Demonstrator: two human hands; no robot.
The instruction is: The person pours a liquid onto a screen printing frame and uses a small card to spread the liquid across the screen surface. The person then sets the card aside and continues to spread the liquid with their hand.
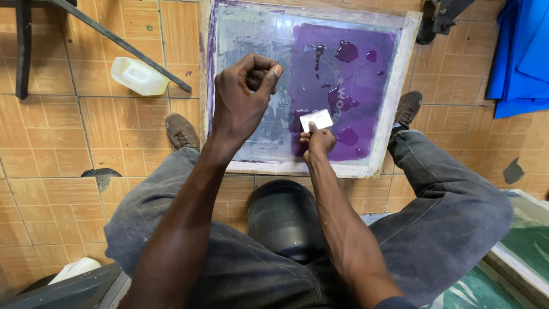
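You are facing one wooden-framed printing screen (pixel 394 103) lying on the tiled floor. Around that screen you are seeing two brown shoes (pixel 182 131), one white jug (pixel 139 75) left of it, and one black bucket (pixel 284 220) below it. One white card (pixel 316 120) is sitting on it.

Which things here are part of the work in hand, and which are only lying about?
In use:
- white card, pinched in the right hand
- framed printing screen with purple ink
- left hand, raised in a loose fist, holding nothing visible

Lying about:
- white plastic jug
- blue cloth
- dark bucket between the knees
- green screen
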